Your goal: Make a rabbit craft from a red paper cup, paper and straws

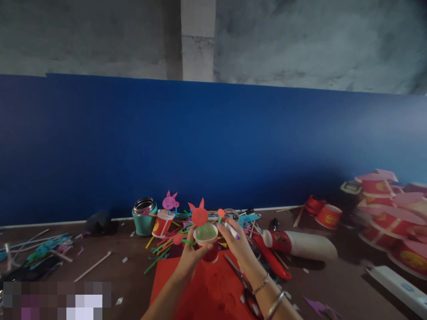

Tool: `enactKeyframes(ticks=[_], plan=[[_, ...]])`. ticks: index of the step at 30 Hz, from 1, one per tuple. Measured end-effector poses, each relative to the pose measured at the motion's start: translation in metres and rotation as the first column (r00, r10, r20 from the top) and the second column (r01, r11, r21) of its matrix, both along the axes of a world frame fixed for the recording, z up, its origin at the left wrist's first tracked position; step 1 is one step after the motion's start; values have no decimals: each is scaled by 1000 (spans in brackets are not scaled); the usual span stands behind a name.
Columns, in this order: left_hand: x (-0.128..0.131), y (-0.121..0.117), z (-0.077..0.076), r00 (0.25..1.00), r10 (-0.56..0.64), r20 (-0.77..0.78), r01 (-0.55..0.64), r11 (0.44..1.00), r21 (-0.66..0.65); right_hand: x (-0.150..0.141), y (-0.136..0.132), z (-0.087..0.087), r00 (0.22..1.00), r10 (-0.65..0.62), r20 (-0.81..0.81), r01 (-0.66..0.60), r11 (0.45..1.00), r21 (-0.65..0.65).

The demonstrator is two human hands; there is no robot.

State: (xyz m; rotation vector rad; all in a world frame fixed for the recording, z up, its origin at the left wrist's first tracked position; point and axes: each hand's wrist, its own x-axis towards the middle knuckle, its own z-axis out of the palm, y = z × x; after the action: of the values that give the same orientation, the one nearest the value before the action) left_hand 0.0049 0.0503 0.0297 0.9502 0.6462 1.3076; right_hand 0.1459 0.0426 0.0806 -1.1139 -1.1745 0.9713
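Note:
My left hand (191, 260) is closed around a red paper cup (211, 255) with a white rim. From the cup rises a red paper cut-out head (199, 217) with two pointed ears. A red paper disc (178, 239) on a green straw sticks out to the left of the cup. Another red disc (221, 213) stands at its right, close to my right fingertips. My right hand (240, 251) grips a white marker (231, 230) with a purple end beside the cup. Below both hands lies a red paper sheet (173, 289), with black-handled scissors (248, 293) on its right part.
Behind stand a teal flask (144, 218) and a cup with a pink pig face (170, 202). Colored straws (160, 260) lie scattered. A white-and-red bottle (307, 244) lies at right, near stacked red cups (383, 222) and a white power strip (398, 286). A blue panel (213, 146) borders the back.

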Motion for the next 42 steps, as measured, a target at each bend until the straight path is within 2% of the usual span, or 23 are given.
enactKeyframes(ticks=[3,8,11,13,16,22,28,32,37,42], plan=[[0,0,1,1000,-2,-9,3,1000,3,-3,-2,0,1000,-4,-27,2,997,-72],[-1,-3,8,995,-48,91,47,999,14,-4,-1,1,997,-6,-82,0,998,-67],[-4,-1,10,989,-14,145,21,999,-43,-1,-1,4,982,-40,-185,17,992,-123],[-5,1,9,987,9,160,6,996,-90,1,0,6,977,-89,-195,60,987,-150],[-7,2,8,986,0,166,17,995,-101,4,3,5,983,-127,-130,115,989,-97],[-11,2,5,976,-117,185,126,991,-43,13,16,-10,973,-223,63,223,975,-2],[-7,5,3,991,-81,108,86,995,-42,19,19,-18,933,-275,233,264,962,76],[-6,6,3,997,-54,59,57,997,-55,17,16,-17,897,-319,307,294,948,125],[-6,7,2,995,-90,36,91,996,-13,13,8,-8,841,-350,412,277,933,227],[-7,9,0,997,-77,28,78,997,-22,13,6,-7,797,-359,487,275,932,236]])
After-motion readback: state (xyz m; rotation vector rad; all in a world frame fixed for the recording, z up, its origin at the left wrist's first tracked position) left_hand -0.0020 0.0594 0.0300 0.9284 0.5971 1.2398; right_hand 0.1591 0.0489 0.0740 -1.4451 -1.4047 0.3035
